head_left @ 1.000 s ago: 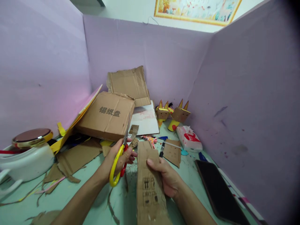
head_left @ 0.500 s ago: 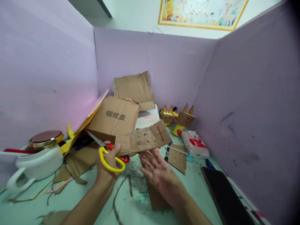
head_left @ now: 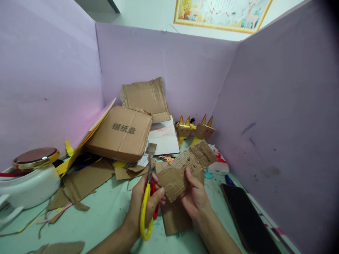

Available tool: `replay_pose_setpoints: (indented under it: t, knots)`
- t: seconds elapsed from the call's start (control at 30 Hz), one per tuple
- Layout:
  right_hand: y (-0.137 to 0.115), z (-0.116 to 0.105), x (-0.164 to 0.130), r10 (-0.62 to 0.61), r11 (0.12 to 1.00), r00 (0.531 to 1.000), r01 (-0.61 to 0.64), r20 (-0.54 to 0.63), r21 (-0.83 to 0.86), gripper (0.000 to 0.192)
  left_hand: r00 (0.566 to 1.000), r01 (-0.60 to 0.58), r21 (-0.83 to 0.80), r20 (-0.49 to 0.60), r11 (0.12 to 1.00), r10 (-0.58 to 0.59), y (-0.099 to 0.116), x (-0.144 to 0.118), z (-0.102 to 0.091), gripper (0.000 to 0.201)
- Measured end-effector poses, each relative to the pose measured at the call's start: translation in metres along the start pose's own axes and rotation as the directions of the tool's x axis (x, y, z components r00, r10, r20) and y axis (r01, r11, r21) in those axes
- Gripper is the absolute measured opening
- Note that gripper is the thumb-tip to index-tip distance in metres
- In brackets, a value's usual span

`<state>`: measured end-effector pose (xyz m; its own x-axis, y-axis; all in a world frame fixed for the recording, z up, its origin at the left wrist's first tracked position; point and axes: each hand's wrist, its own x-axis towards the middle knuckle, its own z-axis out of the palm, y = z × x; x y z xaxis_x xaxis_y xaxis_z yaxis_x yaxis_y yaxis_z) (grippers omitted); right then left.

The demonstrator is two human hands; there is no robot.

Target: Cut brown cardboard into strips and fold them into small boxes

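My left hand (head_left: 144, 203) is closed around a pair of scissors (head_left: 148, 208) with yellow and red handles, the blades pointing up and away. In my right hand (head_left: 194, 197) is a printed piece of cardboard (head_left: 176, 181), gripped with the thumb on top and tilted up to the right. Its left end comes close to my left fingertips; whether they touch it I cannot tell. Below it, another brown cardboard piece (head_left: 174, 220) lies on the table, partly covered by my right hand and the held piece.
A cardboard box (head_left: 122, 132) and a white sheet (head_left: 165, 135) stand behind. At left are a white pot (head_left: 37, 188) and cardboard scraps (head_left: 87, 180). To the right lie a black phone (head_left: 247, 218) and a tissue pack (head_left: 221, 162). Two horned cardboard figures (head_left: 203, 131) stand at the back.
The cardboard has passed from my left hand to my right, moving right. The scissors have turned from slanting left to pointing forward. My right hand, previously spread, has closed on the cardboard.
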<state>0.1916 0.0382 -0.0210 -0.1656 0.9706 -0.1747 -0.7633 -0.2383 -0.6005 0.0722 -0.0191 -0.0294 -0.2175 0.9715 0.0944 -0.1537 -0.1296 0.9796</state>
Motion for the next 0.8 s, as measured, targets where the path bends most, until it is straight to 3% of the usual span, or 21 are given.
replay_pose_setpoints:
  t: [0.1, 0.17, 0.23, 0.33, 0.47, 0.63, 0.8]
  knots:
    - [-0.007, -0.002, 0.005, -0.107, 0.994, 0.993, 0.107, -0.050, 0.005, 0.029, 0.998, -0.056, 0.279, 0.025, 0.959, 0.051, 0.005, 0.003, -0.013, 0.020]
    - [-0.012, -0.003, 0.008, -0.150, 0.988, 0.987, 0.152, -0.066, 0.025, 0.031, 0.994, -0.100, 0.481, 0.004, 0.871, 0.112, 0.006, 0.008, -0.024, 0.021]
    - [-0.017, -0.003, 0.009, -0.173, 0.984, 0.983, 0.175, -0.059, 0.031, 0.029, 0.987, -0.156, 0.586, 0.055, 0.795, 0.153, 0.008, 0.012, -0.035, 0.029]
    - [-0.021, -0.005, 0.010, -0.209, 0.977, 0.977, 0.210, -0.043, 0.025, 0.026, 0.962, -0.269, 0.651, 0.215, 0.710, 0.167, 0.014, 0.013, -0.044, 0.045]
    - [-0.024, -0.009, 0.011, -0.242, 0.970, 0.970, 0.242, -0.023, 0.013, 0.024, 0.931, -0.321, 0.741, 0.360, 0.590, 0.054, 0.025, 0.007, -0.039, 0.057]
    - [-0.024, -0.008, 0.009, -0.306, 0.952, 0.952, 0.306, -0.011, -0.003, 0.041, 0.957, -0.273, 0.889, 0.291, 0.366, 0.008, 0.025, 0.004, -0.029, 0.062]
    - [-0.023, -0.005, 0.007, -0.279, 0.960, 0.960, 0.279, -0.001, 0.007, 0.044, 0.964, -0.255, 0.935, 0.266, 0.245, -0.012, 0.021, 0.005, -0.029, 0.063]
